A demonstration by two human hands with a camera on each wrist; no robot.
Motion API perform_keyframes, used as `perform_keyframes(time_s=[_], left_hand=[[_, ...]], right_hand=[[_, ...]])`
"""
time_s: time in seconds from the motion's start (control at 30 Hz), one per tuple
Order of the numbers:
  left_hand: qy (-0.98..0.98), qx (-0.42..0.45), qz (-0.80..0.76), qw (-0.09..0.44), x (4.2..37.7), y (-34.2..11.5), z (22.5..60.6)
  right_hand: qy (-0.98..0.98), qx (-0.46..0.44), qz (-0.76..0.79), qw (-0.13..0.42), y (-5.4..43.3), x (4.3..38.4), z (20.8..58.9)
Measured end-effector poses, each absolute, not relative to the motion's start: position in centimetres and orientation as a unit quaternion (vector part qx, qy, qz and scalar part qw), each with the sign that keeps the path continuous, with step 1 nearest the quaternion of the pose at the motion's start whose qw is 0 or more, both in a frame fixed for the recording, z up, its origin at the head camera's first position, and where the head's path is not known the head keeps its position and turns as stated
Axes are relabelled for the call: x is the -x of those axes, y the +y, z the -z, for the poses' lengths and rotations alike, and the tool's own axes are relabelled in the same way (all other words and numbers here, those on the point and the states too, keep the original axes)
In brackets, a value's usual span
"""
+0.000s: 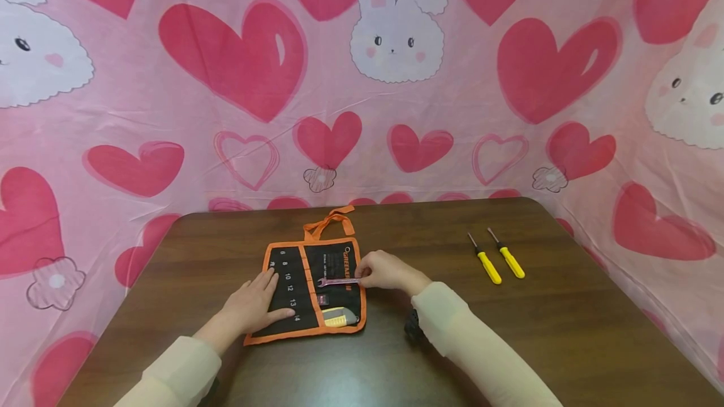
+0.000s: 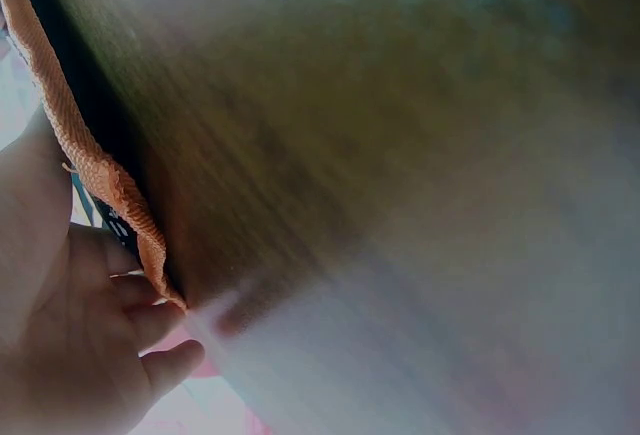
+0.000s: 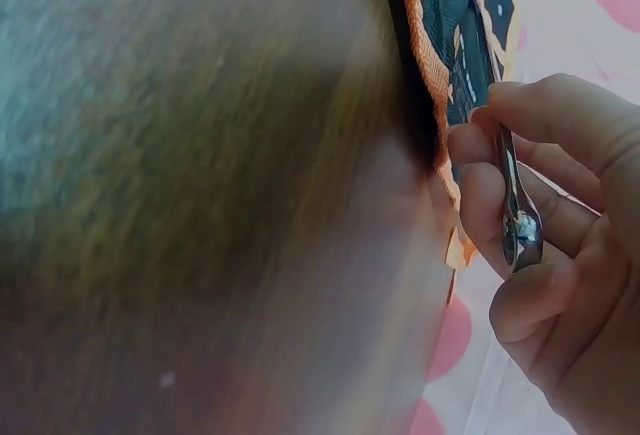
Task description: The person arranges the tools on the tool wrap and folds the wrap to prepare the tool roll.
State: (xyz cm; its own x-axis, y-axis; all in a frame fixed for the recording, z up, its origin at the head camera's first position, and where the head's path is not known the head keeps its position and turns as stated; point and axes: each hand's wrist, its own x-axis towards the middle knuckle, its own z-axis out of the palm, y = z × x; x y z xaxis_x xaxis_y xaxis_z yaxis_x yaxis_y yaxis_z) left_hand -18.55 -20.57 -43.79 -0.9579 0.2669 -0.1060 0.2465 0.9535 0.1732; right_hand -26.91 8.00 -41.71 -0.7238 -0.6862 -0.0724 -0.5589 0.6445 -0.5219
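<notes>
A black tool pouch (image 1: 303, 294) with orange trim lies unfolded on the table, its left panel marked with numbers. My left hand (image 1: 249, 303) rests on that panel with fingers spread; in the left wrist view, the hand (image 2: 90, 325) is beside the pouch's orange edge (image 2: 95, 170). Over the right panel, my right hand (image 1: 387, 272) pinches one end of a small metal wrench (image 1: 338, 281), its open jaw pointing left. The right wrist view shows the wrench (image 3: 513, 190) between thumb and fingers. A yellow-and-grey utility knife (image 1: 339, 317) sits at the pouch's lower right.
Two yellow-handled screwdrivers, one (image 1: 488, 267) left of the other (image 1: 511, 262), lie on the brown table (image 1: 430, 225) at the right. Orange ties (image 1: 325, 225) extend from the pouch's far edge. A pink cloth (image 1: 396, 105) with hearts and rabbits hangs around the table.
</notes>
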Motion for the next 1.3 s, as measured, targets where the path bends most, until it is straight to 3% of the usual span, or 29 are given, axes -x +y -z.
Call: perform_keyframes(time_s=[0.83, 1.3], left_hand=[[0.987, -0.126, -0.078, 0.069, 18.5, -20.7, 43.9], [0.987, -0.123, -0.076, 0.067, 18.6, -20.5, 43.9]], right_hand=[[0.907, 0.363, 0.185, 0.103, 5.4, 26.7, 42.1], [0.894, 0.369, 0.225, 0.117, 3.6, 26.6, 42.7]])
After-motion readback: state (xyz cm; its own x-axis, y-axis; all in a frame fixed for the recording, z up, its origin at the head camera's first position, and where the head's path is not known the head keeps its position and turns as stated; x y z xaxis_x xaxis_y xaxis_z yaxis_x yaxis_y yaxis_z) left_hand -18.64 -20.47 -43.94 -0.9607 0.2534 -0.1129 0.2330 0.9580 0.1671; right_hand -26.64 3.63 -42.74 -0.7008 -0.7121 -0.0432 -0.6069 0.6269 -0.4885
